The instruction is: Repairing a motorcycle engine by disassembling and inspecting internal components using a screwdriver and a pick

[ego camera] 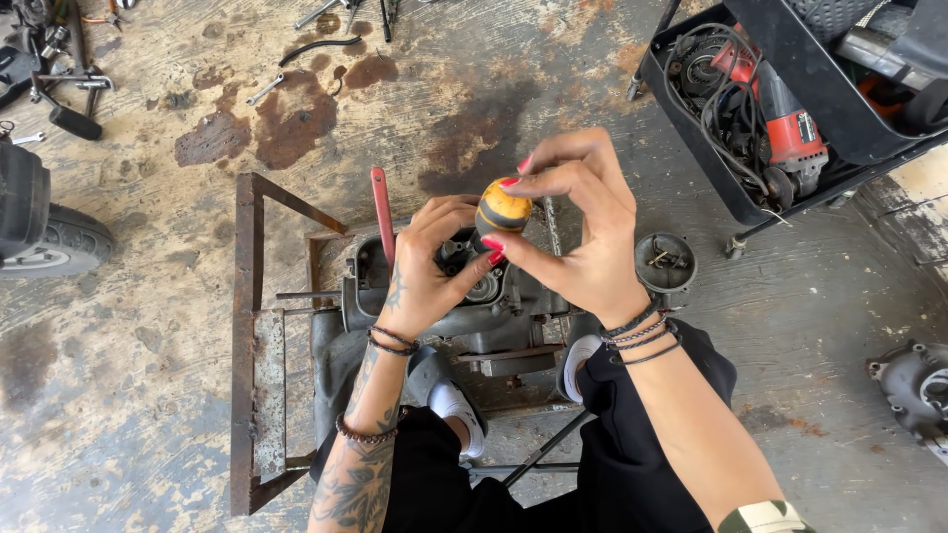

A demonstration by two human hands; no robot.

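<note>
My right hand pinches the rounded yellow-and-black handle of a screwdriver, which stands upright over a grey engine block. My left hand rests on the engine's top beside the tool's hidden shaft, its fingers curled around the lower part. The engine sits on a rusty metal frame between my knees. A red-handled tool leans against the engine's left side.
A black cart at upper right holds a red angle grinder and tangled cables. A round grey part lies right of the engine, another casing at the far right. A tyre and loose wrenches lie on the stained floor.
</note>
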